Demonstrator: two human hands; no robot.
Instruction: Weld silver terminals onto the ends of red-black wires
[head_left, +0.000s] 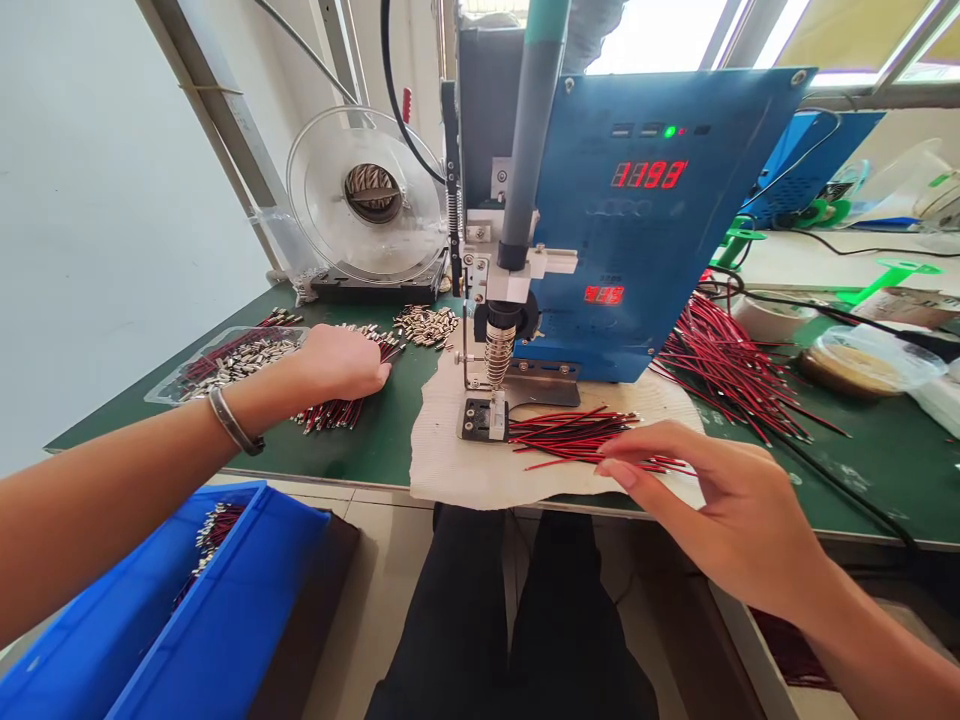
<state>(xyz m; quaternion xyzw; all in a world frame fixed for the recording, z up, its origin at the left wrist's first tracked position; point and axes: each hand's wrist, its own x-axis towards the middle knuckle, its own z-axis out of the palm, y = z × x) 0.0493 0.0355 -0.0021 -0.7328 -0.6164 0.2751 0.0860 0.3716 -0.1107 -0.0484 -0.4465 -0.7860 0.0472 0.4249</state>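
Note:
My left hand (339, 364) reaches over to a pile of finished red and black wire pieces with metal ends (339, 410) on the green bench, fingers curled down onto it; what they grip is hidden. My right hand (716, 500) hovers palm down with fingers apart over a small heap of red and black wires (577, 435) lying on a white cloth (465, 470). Between the hands stands a blue soldering machine (645, 230) with its iron tip (498, 360) above a small black fixture (480, 418).
A clear tray of metal terminals (229, 362) and loose terminals (426, 325) lie at the left, behind them a clear solder reel (367, 195). A large wire bundle (724, 370) lies right of the machine. A blue bin (187, 610) sits below the bench edge.

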